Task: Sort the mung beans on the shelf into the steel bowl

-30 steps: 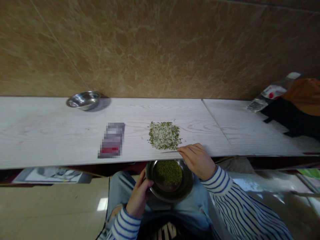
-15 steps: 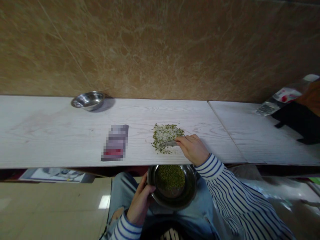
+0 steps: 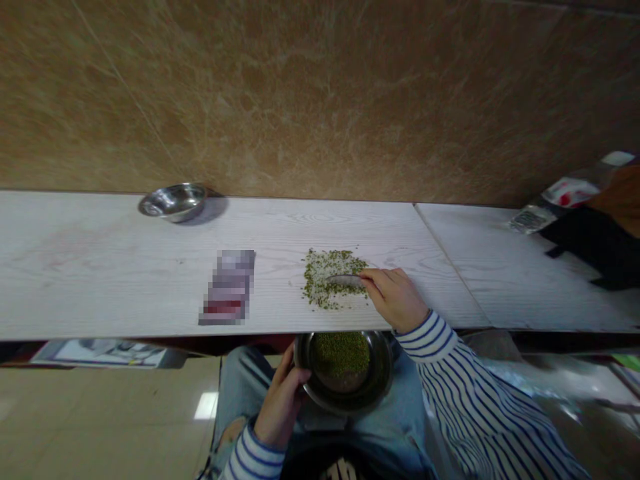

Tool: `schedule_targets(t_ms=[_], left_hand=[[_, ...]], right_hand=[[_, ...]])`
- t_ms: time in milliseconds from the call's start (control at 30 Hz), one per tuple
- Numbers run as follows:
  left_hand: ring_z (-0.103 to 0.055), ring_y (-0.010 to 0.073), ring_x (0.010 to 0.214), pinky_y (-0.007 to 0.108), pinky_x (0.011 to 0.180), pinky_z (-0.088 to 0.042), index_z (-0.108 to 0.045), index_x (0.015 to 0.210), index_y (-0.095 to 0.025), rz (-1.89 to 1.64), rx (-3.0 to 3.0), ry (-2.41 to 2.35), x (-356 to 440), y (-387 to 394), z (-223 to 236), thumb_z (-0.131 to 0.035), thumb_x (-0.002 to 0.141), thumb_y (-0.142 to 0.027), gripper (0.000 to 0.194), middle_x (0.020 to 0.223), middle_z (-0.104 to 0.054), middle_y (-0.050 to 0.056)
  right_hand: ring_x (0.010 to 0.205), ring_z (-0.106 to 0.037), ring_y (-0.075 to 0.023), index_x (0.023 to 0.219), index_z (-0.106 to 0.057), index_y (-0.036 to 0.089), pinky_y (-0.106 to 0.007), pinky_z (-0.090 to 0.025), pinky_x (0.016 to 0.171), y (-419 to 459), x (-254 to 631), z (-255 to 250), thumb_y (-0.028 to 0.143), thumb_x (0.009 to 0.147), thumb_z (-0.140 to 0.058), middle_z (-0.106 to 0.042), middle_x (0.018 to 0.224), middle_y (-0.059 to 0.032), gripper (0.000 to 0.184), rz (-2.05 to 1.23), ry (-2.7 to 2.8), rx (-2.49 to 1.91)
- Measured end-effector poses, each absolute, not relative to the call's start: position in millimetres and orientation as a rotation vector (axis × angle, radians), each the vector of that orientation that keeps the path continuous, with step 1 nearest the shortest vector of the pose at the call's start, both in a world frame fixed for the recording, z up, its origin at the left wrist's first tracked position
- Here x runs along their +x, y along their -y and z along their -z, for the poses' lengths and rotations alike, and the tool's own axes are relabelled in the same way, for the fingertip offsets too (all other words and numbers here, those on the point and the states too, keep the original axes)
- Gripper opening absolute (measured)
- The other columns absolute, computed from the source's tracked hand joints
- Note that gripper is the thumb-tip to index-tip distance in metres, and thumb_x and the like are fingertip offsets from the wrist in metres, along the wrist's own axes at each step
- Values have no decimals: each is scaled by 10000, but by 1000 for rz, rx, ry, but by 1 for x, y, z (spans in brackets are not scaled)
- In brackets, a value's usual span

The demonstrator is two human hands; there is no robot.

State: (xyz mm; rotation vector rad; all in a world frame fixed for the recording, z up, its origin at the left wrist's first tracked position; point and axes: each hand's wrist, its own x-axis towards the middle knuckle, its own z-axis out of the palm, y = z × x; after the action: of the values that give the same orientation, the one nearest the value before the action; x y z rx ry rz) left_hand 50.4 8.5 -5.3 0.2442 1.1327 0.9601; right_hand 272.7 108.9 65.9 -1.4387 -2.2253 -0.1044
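Note:
My left hand (image 3: 281,399) grips the left rim of a steel bowl (image 3: 383,383) over my lap, thumb on the rim. Inside the bowl lie many small green beans (image 3: 345,355), like mung beans. On the white table, a thin patch of green beans mixed with white grains (image 3: 320,267) is spread out. My right hand (image 3: 395,297) pinches a slim, pointed grey tool (image 3: 345,280), blade-like in shape, between thumb and fingers. It lies low over the middle of the patch, its tip to the left; whether it touches the grains I cannot tell.
A second steel bowl (image 3: 173,203) stands by the wall at the back left. Left of the patch is a flat blurred-out item (image 3: 229,287). A clear plastic bottle (image 3: 575,193) and a black bag (image 3: 590,247) lie at the far right. The table's front edge runs just above the held bowl.
My right hand has shifted slightly right, and the tool has moved up and right across the patch. My left hand and the bowl have stayed about where they were.

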Motion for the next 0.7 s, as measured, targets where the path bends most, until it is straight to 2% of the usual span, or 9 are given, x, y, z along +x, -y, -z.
schedule_targets(t_ms=[300,533,700], left_hand=[[-564,237,954,293,656,-453,-408,1331,-209,-955,267,-1099,55,-6,2,-578,629,-140,726,1168,-604,76],[-551,244,975,291,657,-448,-403,1340,-213,-940,297,-1092,60,-4,1,-575,634,-151,729,1225,-569,84],[-556,249,955,289,623,-445,-390,1350,-220,-926,306,-1096,58,-4,2,-567,630,-152,745,1171,-598,82]], right_hand=[[797,-628,-192,972,-571,181,-317,-442,747,-94,321,-55,251,865,-455,-681,874,-52,172,221,1986,-1687],[837,-634,-192,1028,-550,176,-301,-444,747,-121,332,-61,243,871,-421,-684,914,-67,214,105,1913,-1988],[829,-632,-192,1018,-551,184,-296,-432,736,-138,325,-62,230,874,-407,-687,909,-72,209,57,1952,-2036]])
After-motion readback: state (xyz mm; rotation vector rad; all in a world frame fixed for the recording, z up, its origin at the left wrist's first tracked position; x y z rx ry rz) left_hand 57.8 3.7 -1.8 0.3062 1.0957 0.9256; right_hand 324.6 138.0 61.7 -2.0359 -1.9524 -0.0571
